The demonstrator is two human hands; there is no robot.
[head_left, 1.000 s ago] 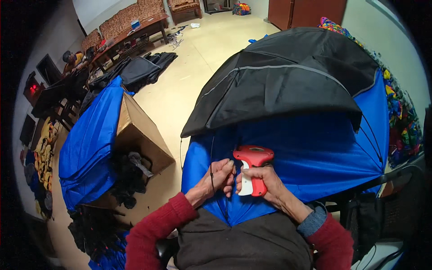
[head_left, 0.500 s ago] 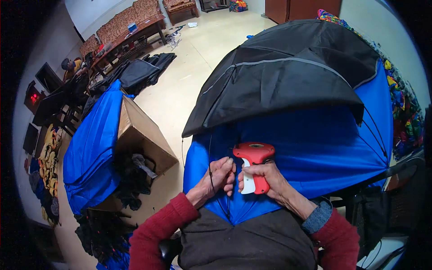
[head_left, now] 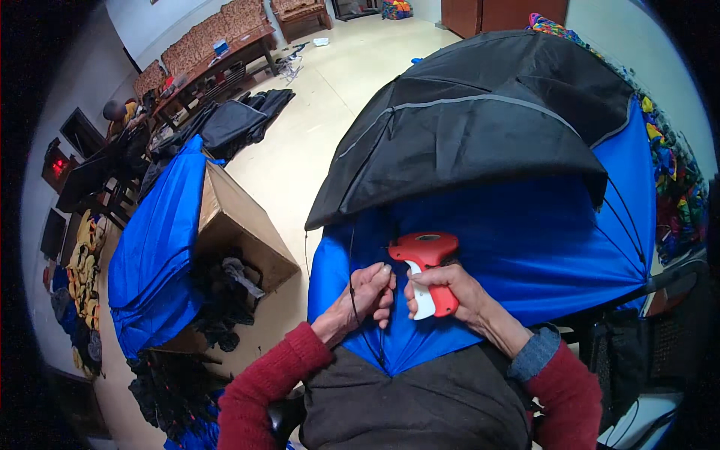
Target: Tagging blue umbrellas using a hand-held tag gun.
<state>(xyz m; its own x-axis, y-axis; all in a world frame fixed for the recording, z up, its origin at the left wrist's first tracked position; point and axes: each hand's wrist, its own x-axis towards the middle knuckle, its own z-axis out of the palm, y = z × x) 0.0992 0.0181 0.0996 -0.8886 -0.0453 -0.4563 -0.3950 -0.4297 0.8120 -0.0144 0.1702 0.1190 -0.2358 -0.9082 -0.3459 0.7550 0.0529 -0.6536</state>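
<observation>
My right hand (head_left: 466,294) grips a red-and-white trigger tool (head_left: 426,250); just left, my left hand (head_left: 369,295) curls, thumb against forefinger, contents indiscernible, over blue fabric (head_left: 517,259).

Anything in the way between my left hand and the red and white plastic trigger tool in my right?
Nothing visible: just open space, with shiny blue fabric behind, separates your left hand from the trigger tool in your right hand.
</observation>
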